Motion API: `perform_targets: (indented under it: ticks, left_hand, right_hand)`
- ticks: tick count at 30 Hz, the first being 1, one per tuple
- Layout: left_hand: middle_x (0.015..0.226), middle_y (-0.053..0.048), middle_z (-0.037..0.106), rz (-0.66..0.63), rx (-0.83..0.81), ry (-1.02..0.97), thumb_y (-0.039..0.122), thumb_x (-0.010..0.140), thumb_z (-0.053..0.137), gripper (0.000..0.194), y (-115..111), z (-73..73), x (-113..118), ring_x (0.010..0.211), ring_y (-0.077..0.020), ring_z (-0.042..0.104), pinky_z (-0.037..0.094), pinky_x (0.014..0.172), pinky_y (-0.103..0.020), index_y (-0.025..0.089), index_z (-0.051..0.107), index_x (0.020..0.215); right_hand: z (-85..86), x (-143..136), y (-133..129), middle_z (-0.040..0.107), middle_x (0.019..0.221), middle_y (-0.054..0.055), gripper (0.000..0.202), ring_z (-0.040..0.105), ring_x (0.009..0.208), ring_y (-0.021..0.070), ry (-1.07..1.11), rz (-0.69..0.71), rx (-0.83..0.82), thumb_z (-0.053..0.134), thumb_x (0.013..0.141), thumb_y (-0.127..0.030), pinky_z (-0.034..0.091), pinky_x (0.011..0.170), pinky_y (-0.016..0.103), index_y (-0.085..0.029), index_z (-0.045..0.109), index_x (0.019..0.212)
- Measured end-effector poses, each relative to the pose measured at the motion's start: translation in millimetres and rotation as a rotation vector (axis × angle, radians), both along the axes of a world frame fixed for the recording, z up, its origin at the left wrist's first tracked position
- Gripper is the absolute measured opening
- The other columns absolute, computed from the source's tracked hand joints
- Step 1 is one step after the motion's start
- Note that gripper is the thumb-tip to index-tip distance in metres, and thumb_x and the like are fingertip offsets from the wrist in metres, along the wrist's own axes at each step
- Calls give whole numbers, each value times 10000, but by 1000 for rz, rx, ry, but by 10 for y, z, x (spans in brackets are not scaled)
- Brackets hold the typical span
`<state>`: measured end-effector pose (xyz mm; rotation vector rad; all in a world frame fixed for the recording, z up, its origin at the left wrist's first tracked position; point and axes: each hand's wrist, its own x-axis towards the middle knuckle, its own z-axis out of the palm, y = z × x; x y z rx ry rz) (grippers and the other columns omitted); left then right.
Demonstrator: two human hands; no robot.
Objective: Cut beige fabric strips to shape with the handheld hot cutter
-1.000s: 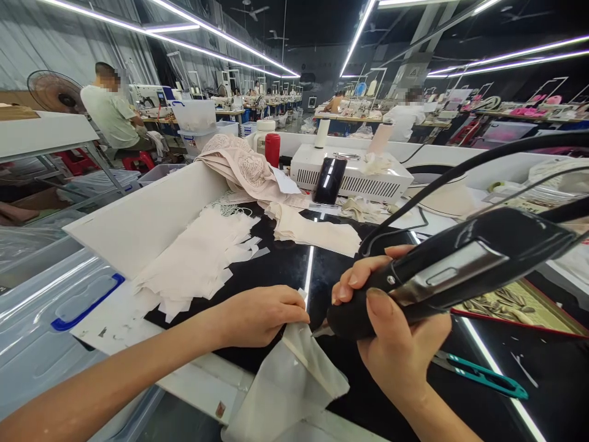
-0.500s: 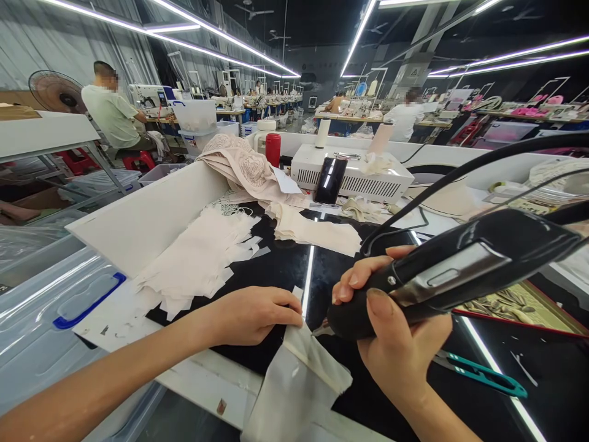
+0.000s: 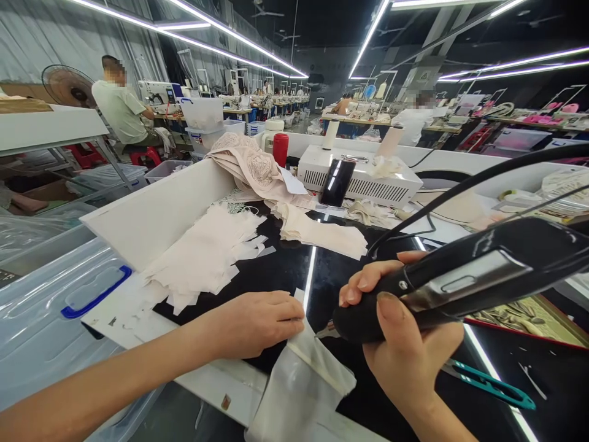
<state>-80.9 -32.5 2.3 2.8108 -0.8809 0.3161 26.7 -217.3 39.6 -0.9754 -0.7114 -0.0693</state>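
Observation:
My left hand [image 3: 262, 325] is closed at the upper end of a thin whitish fabric piece [image 3: 317, 362], its fingertips pressing the cloth near the table's front edge. The piece has a folded band across it and hangs over the edge toward me. Wrapped in my right hand [image 3: 405, 344] is a black corded handheld tool [image 3: 464, 282] with a silver lever along its side. Its thin metal tip [image 3: 327, 331] points left, close beside the fabric; whether they touch I cannot tell. Teal thread snips [image 3: 492, 383] lie right of my right wrist.
Stacked pale fabric pieces [image 3: 207, 258] lie at left, and another stack [image 3: 322, 230] sits farther back. Behind are lace fabric [image 3: 248, 162], a phone [image 3: 338, 182] and a white vented box [image 3: 368, 175]. A tray [image 3: 568, 319] stands at right. The tool's cable [image 3: 460, 187] arches rightward. Co-workers sit beyond.
The view has shifted slightly, so most things appear farther right. My left fingers are flatter over the fabric's upper end. The right hand keeps the same grip on the tool.

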Motion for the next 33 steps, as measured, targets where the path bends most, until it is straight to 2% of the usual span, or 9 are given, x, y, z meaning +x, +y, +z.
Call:
perform_targets:
  ticks: [5,10,17,26,33]
  left_hand:
    - [1253,-122,710,10,-7,33,-75,904,523,408,-8,-27,-26,1226,-251,666,594,958,-322,123,635,1242]
    - [1324,-101,696,32,-79,107,-102,833,501,499,6,-27,-41,1249,-235,662,589,996,-316,140,625,1252]
    - [1377,-112,667,67,-143,179,-101,819,498,541,11,-14,-63,1216,-232,680,583,1039,-331,154,625,1278]
    - [1358,-102,651,81,-102,206,-107,810,502,594,-1,22,-83,1181,-224,684,590,990,-311,182,612,1317]
    - [1425,-89,625,98,-65,195,-93,807,525,626,5,7,-129,1194,-232,693,606,939,-300,203,614,1351]
  right_hand:
    - [7,-6,1,663,810,-35,370,650,628,158,4,-9,-9,831,892,-307,605,582,332,-267,604,1181]
    - [13,-9,10,667,798,-39,378,649,622,160,6,-19,-17,839,884,-313,599,584,335,-270,605,1177]
    - [13,-29,-1,675,798,-35,388,653,617,166,27,-17,-10,849,874,-308,601,577,341,-275,612,1180]
    - [8,-30,11,671,802,-32,387,654,625,167,21,-19,-16,842,876,-304,603,584,344,-275,609,1183]
    - [12,-51,-2,656,814,-30,386,652,624,171,30,-29,-38,834,882,-330,600,583,352,-280,594,1181]
